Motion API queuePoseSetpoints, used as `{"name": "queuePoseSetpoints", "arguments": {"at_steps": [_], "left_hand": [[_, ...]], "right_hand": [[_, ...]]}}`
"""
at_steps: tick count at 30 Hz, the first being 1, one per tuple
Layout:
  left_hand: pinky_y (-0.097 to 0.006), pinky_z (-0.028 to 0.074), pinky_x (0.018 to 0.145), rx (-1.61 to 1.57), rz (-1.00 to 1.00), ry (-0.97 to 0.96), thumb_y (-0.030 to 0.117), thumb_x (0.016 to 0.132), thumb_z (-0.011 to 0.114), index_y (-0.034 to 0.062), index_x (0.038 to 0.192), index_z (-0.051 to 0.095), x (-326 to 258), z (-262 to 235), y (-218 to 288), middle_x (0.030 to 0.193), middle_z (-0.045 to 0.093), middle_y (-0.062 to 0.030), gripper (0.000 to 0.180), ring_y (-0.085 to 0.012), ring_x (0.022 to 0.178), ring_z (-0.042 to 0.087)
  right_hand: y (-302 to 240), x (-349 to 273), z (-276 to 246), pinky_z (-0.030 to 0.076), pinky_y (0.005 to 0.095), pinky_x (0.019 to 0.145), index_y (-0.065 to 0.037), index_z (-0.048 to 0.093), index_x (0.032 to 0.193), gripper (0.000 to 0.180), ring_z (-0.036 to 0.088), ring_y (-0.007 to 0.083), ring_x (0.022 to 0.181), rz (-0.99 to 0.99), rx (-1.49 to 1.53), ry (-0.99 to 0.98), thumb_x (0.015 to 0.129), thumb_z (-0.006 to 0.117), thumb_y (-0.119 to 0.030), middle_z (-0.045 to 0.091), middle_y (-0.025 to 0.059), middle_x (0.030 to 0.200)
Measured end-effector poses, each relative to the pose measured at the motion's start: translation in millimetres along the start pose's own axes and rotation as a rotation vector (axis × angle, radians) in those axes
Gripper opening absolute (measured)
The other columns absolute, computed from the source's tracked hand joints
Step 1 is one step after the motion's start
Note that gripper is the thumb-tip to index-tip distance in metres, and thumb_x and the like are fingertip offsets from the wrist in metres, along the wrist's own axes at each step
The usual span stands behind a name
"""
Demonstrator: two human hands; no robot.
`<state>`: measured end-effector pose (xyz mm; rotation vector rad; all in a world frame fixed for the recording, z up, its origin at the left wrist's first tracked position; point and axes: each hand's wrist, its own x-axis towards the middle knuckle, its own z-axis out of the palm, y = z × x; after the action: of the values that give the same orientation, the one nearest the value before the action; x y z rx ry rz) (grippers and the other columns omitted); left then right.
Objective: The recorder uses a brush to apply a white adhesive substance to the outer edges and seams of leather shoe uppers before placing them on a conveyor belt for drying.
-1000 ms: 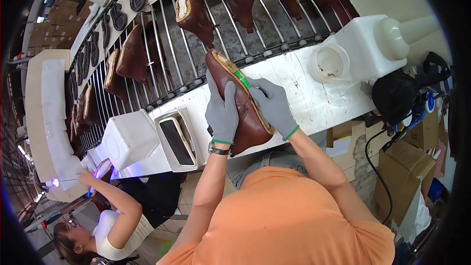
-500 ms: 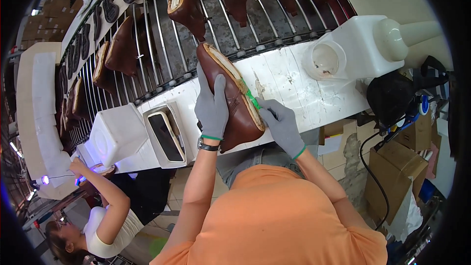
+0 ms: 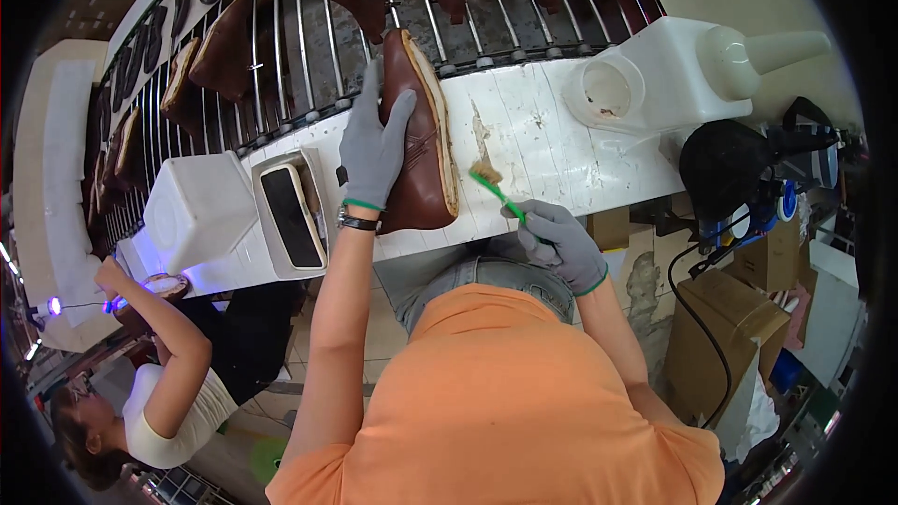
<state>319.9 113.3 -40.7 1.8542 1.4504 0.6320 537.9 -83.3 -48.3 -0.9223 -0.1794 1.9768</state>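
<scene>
My left hand (image 3: 376,151), in a grey glove, grips a brown leather boot (image 3: 423,168) by its upper. The boot has no outsole; its pale bottom edge faces right, its toe points away from me. In my gloved right hand (image 3: 563,245) is a green-handled brush (image 3: 488,183), held by the handle. Its tan bristles are over the white bench (image 3: 524,145), apart from the boot.
Beyond the bench runs a metal roller rack (image 3: 323,65) with several brown boots. Left stand a white tray holding a black-topped pad (image 3: 292,215) and a white container (image 3: 198,206). A cup (image 3: 608,93) is right. At far left a co-worker's arm (image 3: 168,323) reaches over the bench.
The brush has come off the boot's bottom edge and moved toward me with my right hand. My left hand has turned the boot more upright in the picture.
</scene>
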Motion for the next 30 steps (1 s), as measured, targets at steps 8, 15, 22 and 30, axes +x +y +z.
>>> {"name": "queuePoseSetpoints", "arguments": {"at_steps": [8, 15, 22, 30], "left_hand": [[-0.034, 0.037, 0.074, 0.056, 0.231, 0.3, 0.02, 0.077, 0.077, 0.0124, 0.083, 0.071, -66.5, 6.7, 54.4, 0.079, 0.066, 0.003, 0.011, -0.0179, 0.076, 0.053], [-0.032, 0.033, 0.074, 0.149, 0.265, 0.128, 0.025, 0.078, 0.075, 0.0153, 0.085, 0.073, -80.1, 11.5, 82.1, 0.079, 0.065, 0.0051, 0.012, -0.0147, 0.075, 0.051], [-0.032, 0.034, 0.076, 0.091, 0.234, 0.071, 0.02, 0.078, 0.075, 0.0129, 0.08, 0.071, -80.2, 13.6, 82.2, 0.077, 0.065, 0.0036, 0.008, -0.0148, 0.078, 0.052], [-0.035, 0.036, 0.074, 0.02, 0.299, 0.24, 0.01, 0.073, 0.073, 0.0142, 0.074, 0.061, -85.6, 33.6, 75.2, 0.077, 0.062, 0.0028, 0.013, -0.0188, 0.077, 0.053]], "right_hand": [[-12.0, 9.1, 36.5, 0.029, 0.0151, 0.046, 0.002, 0.056, 0.113, 0.023, 0.043, 0.0019, 0.058, -0.208, -0.012, 0.189, 0.097, 0.053, -0.015, 0.056, 0.0014, 0.082], [-9.8, 11.3, 54.4, 0.034, 0.0167, 0.05, -0.001, 0.06, 0.106, 0.018, 0.046, 0.0032, 0.061, -0.304, -0.206, 0.246, 0.094, 0.057, -0.014, 0.058, 0.0004, 0.081], [-3.9, 13.6, 59.3, 0.036, 0.0178, 0.052, -0.002, 0.066, 0.098, 0.014, 0.047, 0.0021, 0.062, -0.348, -0.312, 0.359, 0.089, 0.066, -0.013, 0.058, -0.0018, 0.072], [7.4, 26.2, 52.4, 0.037, 0.0182, 0.055, 0.0, 0.07, 0.106, 0.021, 0.047, 0.0011, 0.066, -0.558, -0.481, 0.512, 0.085, 0.069, -0.005, 0.064, -0.0031, 0.08]]}}
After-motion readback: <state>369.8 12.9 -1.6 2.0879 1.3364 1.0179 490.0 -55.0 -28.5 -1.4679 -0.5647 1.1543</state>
